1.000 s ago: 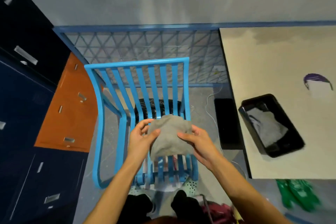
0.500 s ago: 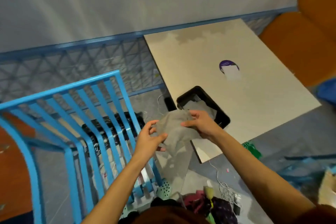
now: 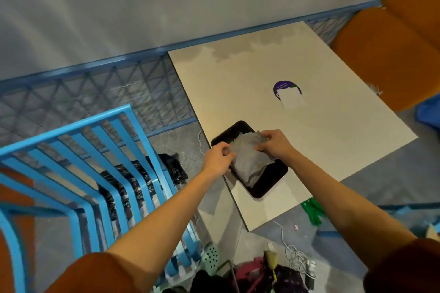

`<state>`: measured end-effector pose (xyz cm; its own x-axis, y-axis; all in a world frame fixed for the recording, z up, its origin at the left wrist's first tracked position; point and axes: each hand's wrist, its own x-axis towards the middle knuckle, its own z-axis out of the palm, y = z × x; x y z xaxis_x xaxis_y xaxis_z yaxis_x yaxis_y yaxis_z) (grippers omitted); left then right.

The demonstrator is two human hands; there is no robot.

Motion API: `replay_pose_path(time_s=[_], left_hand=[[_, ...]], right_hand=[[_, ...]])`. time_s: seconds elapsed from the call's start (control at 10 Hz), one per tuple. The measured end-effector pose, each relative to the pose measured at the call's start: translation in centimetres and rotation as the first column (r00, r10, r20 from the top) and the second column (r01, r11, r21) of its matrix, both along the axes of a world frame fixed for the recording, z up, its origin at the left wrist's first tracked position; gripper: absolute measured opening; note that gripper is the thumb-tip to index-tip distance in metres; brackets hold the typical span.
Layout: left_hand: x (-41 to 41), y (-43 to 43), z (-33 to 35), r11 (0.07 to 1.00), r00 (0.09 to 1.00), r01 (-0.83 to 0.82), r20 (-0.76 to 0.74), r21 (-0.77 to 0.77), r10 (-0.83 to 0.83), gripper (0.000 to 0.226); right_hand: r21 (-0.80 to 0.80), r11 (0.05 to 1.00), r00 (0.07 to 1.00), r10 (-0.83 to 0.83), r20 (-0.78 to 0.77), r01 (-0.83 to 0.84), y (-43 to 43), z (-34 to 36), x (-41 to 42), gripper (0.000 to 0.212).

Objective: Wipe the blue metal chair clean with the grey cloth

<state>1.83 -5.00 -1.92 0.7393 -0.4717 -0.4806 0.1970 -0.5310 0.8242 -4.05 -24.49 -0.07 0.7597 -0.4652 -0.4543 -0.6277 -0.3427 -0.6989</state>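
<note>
**Cloth at the tray, chair untouched for now**

I see the blue metal chair (image 3: 71, 127) standing off to my left, apart from both hands; I can't tell from here whether its slats are clean. The table (image 3: 333, 150) sits to its right, with the black tray (image 3: 271, 181) near its front edge. The grey cloth (image 3: 252, 162) hangs bunched over that tray, its lower end dipping in. The left hand (image 3: 217, 159) pinches its left edge and the right hand (image 3: 273, 144) grips the top with curled fingers. I judge no wiping is under way: the cloth is being readied or put away.

left sleeve (image 3: 100, 273): short, rust-orange | right sleeve (image 3: 404, 266): same | forearms (image 3: 166, 209): bare
</note>
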Motion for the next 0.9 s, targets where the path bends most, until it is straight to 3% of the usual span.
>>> replay_pose_path(time_s=[0.2, 0.3, 0.4, 0.5, 0.7, 0.9], left_hand=[[0.0, 1.1, -0.4, 0.991, 0.992, 0.091, 0.082, 0.093, -0.099, 0.031], [-0.5, 2.2, -0.8, 0.995, 0.993, 0.074, 0.092, 0.062, -0.079, 0.032], [-0.9, 3.5, -1.2, 0.998, 0.995, 0.051, 0.084, 0.038, -0.054, 0.028], [-1.1, 4.9, -1.6, 0.999, 0.998, 0.038, 0.045, 0.038, -0.04, 0.022], [-0.9, 8.5, -1.7, 1.0, 0.999, -0.028, 0.021, -0.004, 0.028, 0.013], [-0.2, 12.1, -1.2, 0.992, 0.997, -0.074, -0.025, -0.098, 0.072, 0.013]], right_hand=[[-0.268, 0.929, 0.965, 0.231, -0.123, -0.256, 0.9, -1.7, -0.2, 0.06], [-0.44, 0.798, 0.909, 0.393, -0.139, -0.412, 3.3, -2.4, -1.1, 0.069], [-0.517, 0.655, 0.82, 0.542, -0.184, -0.55, 5.4, -4.2, -2.2, 0.048], [-0.324, 0.641, 0.718, 0.602, -0.35, -0.696, 6.5, -5.1, -2.4, 0.036], [-0.353, 0.763, 0.839, 0.515, -0.176, -0.542, 6.7, -4.0, -0.1, 0.039], [-0.338, 0.724, 0.799, 0.526, -0.293, -0.601, 8.6, -3.7, 0.7, 0.028]])
